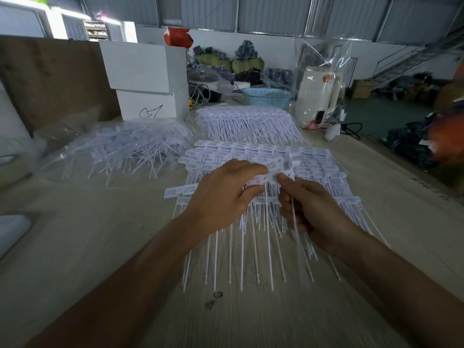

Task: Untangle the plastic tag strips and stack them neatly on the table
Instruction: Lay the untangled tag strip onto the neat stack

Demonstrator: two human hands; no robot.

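White plastic tag strips with flat label heads and long thin tails lie in a neat stack (313, 167) in front of me on the wooden table (100, 247). A second neat stack (248, 121) lies behind it. A tangled heap of strips in clear plastic (120, 146) sits to the left. My left hand (221, 194) pinches the label heads of a few strips (278, 169) above the near stack. My right hand (311, 209) grips the tails of those strips, one tail running down across its palm.
Two stacked white boxes (148, 79) stand at the back left. A blue basket (266, 96) and a white kettle in a clear bag (319, 91) sit behind the stacks. A brown board (50, 76) leans at the left. The table's right edge (401, 172) drops to the floor.
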